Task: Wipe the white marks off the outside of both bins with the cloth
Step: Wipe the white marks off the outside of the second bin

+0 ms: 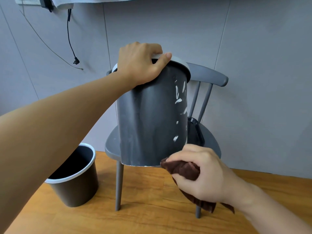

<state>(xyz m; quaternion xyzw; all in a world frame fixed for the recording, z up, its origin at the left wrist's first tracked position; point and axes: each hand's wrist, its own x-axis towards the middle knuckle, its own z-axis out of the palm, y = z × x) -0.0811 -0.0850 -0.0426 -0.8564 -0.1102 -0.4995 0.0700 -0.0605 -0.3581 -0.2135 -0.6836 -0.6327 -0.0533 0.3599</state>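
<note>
First bin in hand, right flank unwiped

White marks (pixel 180 97) streak the right side of the grey bin (pixel 148 119) you hold tilted over the chair (pixel 209 76) seat — your left hand (pixel 140 63) curls over its rim, your right hand (pixel 200 171) pinches the brown cloth (pixel 182 169) at the bottom edge. Next, sweep up that flank. The second bin (pixel 76 179) stands on the floor (pixel 152 208) left of the chair, apparently empty.
</note>
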